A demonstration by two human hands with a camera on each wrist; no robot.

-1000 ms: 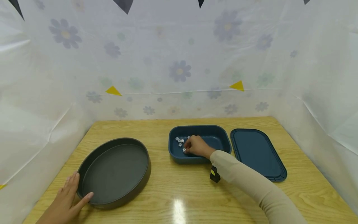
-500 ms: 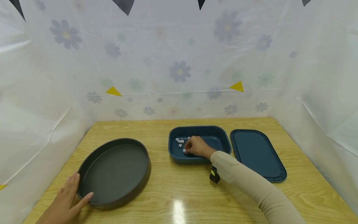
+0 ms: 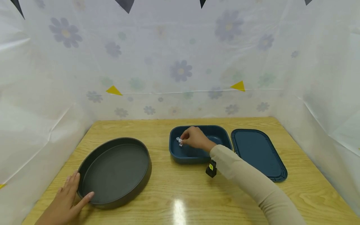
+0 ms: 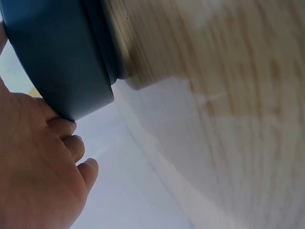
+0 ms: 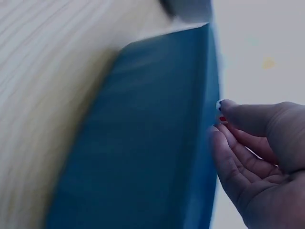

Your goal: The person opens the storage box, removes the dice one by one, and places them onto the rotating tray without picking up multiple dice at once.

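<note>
My right hand (image 3: 192, 138) is over the back left of a dark blue rectangular container (image 3: 194, 160), fingers curled, pinching small white dice (image 3: 179, 141) at the fingertips. In the right wrist view the curled fingers (image 5: 257, 152) hold a tiny white die with red pips (image 5: 219, 105) beside the container's wall (image 5: 143, 143). My left hand (image 3: 68, 195) rests flat against the near left rim of a round dark grey tray (image 3: 144, 175). The left wrist view shows its fingers (image 4: 71, 143) against the tray's outer wall (image 4: 52, 57).
The container's blue lid (image 3: 258, 154) lies flat just right of it. All of this sits on a wooden table (image 3: 180, 193) walled on three sides by white flowered sheeting. A small black device (image 3: 211, 169) hangs under the right wrist.
My right hand has lifted from the container's front left floor and moved toward its back left. The dice that lay scattered there now show only at its fingertips. The left hand has stayed put.
</note>
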